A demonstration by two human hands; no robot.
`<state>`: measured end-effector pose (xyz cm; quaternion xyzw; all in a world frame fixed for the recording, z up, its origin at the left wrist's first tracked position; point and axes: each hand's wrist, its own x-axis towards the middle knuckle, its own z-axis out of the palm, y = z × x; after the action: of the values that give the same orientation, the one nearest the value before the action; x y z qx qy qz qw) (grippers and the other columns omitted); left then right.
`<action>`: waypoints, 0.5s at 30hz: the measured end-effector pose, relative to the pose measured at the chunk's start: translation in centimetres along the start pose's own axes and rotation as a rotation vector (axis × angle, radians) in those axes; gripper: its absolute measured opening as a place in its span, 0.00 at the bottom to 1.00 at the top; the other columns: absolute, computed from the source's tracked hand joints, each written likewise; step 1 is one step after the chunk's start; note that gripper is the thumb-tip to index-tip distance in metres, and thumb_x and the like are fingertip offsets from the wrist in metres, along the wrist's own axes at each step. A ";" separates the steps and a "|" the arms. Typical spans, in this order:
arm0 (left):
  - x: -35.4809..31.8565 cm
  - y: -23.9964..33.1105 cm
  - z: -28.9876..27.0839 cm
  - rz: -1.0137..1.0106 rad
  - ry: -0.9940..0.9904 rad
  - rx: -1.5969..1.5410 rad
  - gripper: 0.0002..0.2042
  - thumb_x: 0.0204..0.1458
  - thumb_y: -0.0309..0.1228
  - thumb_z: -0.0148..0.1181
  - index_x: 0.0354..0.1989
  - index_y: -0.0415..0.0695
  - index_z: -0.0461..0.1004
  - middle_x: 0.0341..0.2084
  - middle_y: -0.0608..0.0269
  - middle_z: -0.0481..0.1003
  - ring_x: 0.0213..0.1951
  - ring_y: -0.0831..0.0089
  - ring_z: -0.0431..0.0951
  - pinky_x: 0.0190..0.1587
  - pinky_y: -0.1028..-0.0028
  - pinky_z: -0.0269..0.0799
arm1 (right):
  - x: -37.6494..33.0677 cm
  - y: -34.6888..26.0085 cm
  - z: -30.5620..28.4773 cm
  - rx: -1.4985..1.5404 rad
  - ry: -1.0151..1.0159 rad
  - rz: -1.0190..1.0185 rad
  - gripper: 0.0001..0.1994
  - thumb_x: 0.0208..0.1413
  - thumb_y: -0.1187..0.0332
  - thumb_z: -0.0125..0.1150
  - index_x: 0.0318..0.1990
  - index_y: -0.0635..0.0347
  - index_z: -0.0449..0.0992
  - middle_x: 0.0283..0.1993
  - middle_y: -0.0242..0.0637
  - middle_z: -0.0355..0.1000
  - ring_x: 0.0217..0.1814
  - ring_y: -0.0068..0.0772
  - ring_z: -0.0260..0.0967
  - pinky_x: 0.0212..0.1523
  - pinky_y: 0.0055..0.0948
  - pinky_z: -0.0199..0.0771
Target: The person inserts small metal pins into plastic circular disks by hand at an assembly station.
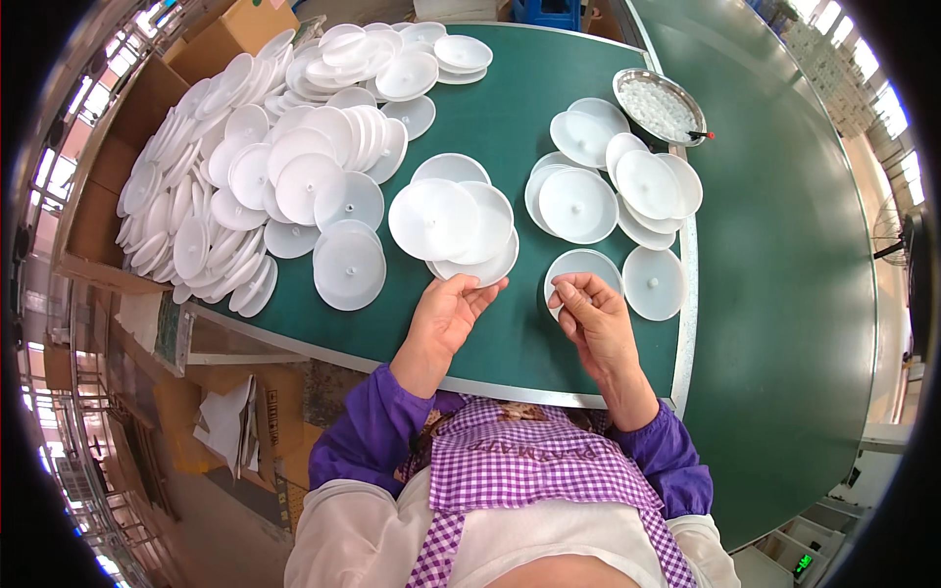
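Round white plastic discs with small central nubs are spread over the green table. My left hand (446,318) is closed at the near rim of a white disc (495,267), which lies among a few overlapping discs (431,220) in front of me. My right hand (600,323) has thumb and forefinger pinched together over another disc (584,260), partly covering it. Whatever sits between those fingertips is too small to make out. Just right of that hand a single disc (654,283) rests nub up.
A large heap of discs (309,181) spills from a cardboard box (103,181) at the left. More discs (578,206) lie in loose piles on the right. A metal bowl (624,80) of small white pieces stands at the far right, by a metal-edged second green surface (774,294).
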<state>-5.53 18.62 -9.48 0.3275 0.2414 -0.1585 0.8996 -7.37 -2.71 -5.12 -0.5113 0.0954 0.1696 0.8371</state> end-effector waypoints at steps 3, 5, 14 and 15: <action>-0.9 0.4 0.5 0.021 -0.006 0.037 0.19 0.54 0.21 0.53 0.55 0.29 0.63 0.46 0.43 0.74 0.46 0.54 0.79 0.44 0.70 0.81 | 0.1 -0.4 0.1 -0.094 0.020 -0.017 0.09 0.62 0.67 0.59 0.44 0.63 0.75 0.30 0.31 0.74 0.20 0.14 0.59 0.17 0.14 0.50; -2.1 1.8 0.8 -0.083 0.063 0.092 0.18 0.59 0.31 0.56 0.52 0.32 0.64 0.35 0.45 0.78 0.33 0.60 0.82 0.32 0.73 0.80 | 0.3 -0.3 0.1 -0.089 0.010 -0.031 0.09 0.62 0.67 0.59 0.43 0.63 0.75 0.30 0.31 0.73 0.20 0.14 0.59 0.17 0.14 0.50; -1.9 8.6 -1.7 0.715 0.471 1.536 0.22 0.53 0.46 0.63 0.28 0.34 0.72 0.13 0.50 0.71 0.16 0.58 0.73 0.23 0.63 0.69 | 0.9 0.2 -0.2 0.029 -0.025 0.042 0.08 0.64 0.68 0.55 0.42 0.63 0.73 0.30 0.34 0.73 0.16 0.15 0.58 0.14 0.15 0.47; -1.0 9.0 -1.4 0.720 0.481 1.531 0.22 0.53 0.46 0.63 0.28 0.34 0.72 0.13 0.50 0.71 0.16 0.58 0.73 0.23 0.63 0.69 | 1.1 0.2 0.0 0.051 -0.050 0.034 0.07 0.65 0.68 0.54 0.42 0.63 0.72 0.30 0.34 0.73 0.16 0.16 0.57 0.14 0.14 0.47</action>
<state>-2.84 26.33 -5.24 0.9217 0.1337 0.0896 0.3530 -6.46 -2.43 -5.63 -0.4838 0.0876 0.1941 0.8489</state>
